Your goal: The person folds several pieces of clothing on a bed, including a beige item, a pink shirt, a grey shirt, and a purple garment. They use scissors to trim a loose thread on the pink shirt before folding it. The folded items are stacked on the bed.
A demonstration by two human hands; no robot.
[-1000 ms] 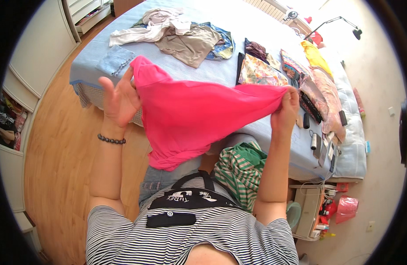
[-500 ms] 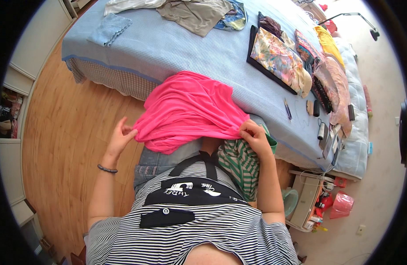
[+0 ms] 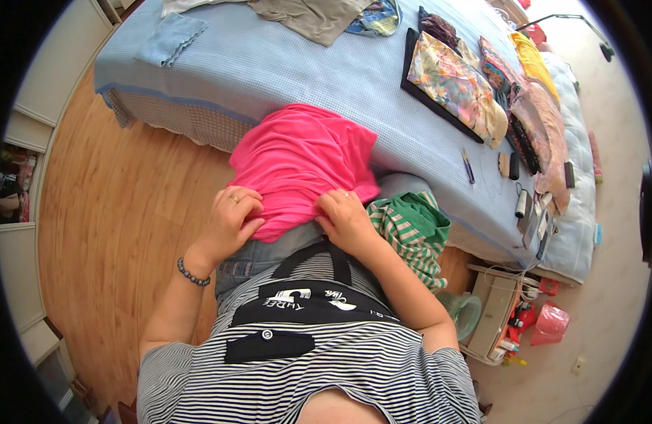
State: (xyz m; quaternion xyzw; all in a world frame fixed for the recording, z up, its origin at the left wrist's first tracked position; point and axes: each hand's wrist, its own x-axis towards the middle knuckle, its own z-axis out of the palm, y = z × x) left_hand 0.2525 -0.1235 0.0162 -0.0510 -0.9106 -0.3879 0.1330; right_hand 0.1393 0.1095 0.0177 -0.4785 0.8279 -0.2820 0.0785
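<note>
Pink cloth [image 3: 305,152] lies bunched over the person's denim-clad legs, its far part overlapping the near edge of the bed [image 3: 220,85] in this view. The left hand [image 3: 232,220] is at the cloth's near left side, fingers bent together on the fabric and the thumb a little apart below them; whether a fold is caught between cannot be told. The right hand [image 3: 346,220] pinches the near edge farther right between thumb and forefinger, its other fingers curled. A dark beaded bracelet [image 3: 192,273] circles the left wrist. Beside the right forearm hangs a green-and-white striped garment [image 3: 411,240], just off the bed's near edge. On the bed, a light blue cloth [image 3: 172,40] rests by the near left corner, an olive garment [image 3: 315,18] lies farther back, and a floral folded garment [image 3: 453,85] sits toward the right edge.
</note>
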